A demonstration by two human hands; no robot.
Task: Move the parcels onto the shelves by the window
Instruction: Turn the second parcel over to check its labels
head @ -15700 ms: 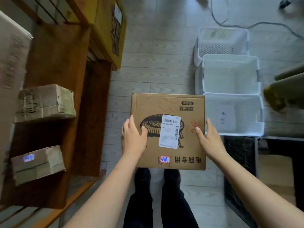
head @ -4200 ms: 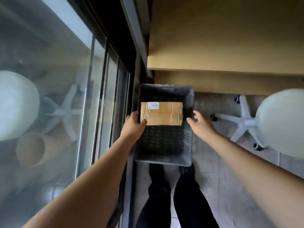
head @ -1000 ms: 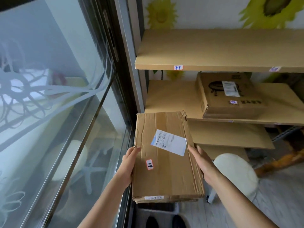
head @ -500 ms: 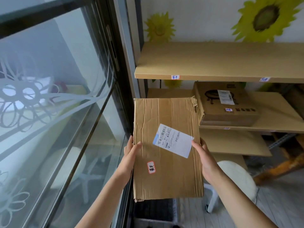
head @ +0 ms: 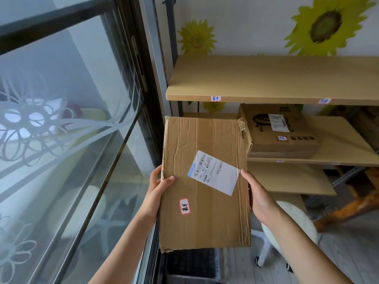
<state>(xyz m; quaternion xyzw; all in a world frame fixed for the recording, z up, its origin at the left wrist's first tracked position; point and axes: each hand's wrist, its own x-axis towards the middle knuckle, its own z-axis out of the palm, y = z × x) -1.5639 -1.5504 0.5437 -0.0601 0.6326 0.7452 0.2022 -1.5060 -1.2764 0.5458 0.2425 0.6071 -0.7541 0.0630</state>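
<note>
1. The window point(head: 71, 140) fills the left side; its frosted flower pattern and reflections blur whatever lies beyond the glass.
2. The left hand point(head: 158, 193) clamps the left edge of the parcel point(head: 205, 181), thumb on the front face; its other fingers are hidden behind the cardboard.
3. The parcel is a flat, creased cardboard box held upright in the air between both hands, in front of the left end of the shelves. It carries a white shipping label point(head: 214, 175) and a small red-bordered sticker point(head: 184, 206) with handwriting too small to read.
4. The parcel covers the left end of the middle shelf point(head: 338, 140), and a dark crate point(head: 192, 263) on the floor below is partly hidden by it.
5. The right hand point(head: 260, 199) grips the parcel's right edge, fingers out of sight behind it.
6. A white stool point(head: 297, 226) is partly hidden by the right forearm.
7. The top shelf point(head: 266, 78) is cut off at the right; small tags on its front edge are illegible.
8. A second box point(head: 281, 130) lies on the middle shelf, near its front edge.
</note>
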